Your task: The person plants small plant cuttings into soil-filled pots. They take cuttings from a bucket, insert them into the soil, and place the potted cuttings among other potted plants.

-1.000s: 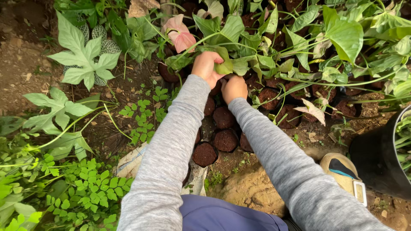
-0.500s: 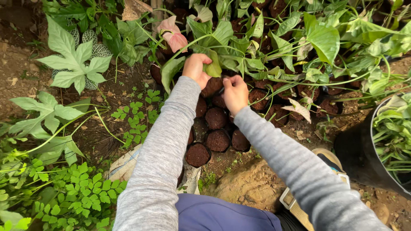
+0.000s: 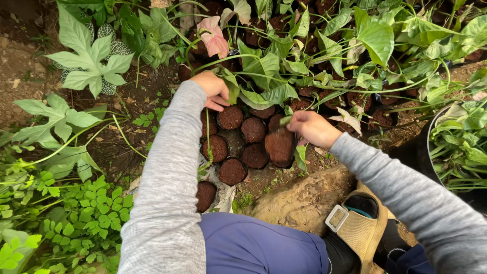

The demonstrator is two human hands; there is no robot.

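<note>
The right hand has its fingers closed around the rim of a small black pot packed with dark soil. The pot looks lifted a bit and tipped toward the camera, so you see straight onto the soil face. It sits at the right end of a cluster of similar soil-filled pots, just beside them and partly over the one behind it. A narrow green leaf hangs down right next to the held pot.

The left hand is up at the back left of the same cluster, fingers curled loosely and resting against a bunch of leaves and thin stems. I honestly can't tell if it's gripping a stem or just pushing the leaves aside; the fingertips are near the top pot in the cluster but don't seem to touch it.

Both arms are in grey sleeves. Behind the pots there's a thick mass of arrow-shaped green leaves, with one pink leaf sticking up behind the left hand. Off to the left, big pale lobed leaves spread over bare dirt. Bottom middle is a rough stone, and beside it a tan sandal with a buckle. A large black container holding more green plants sits at the right edge.
</note>
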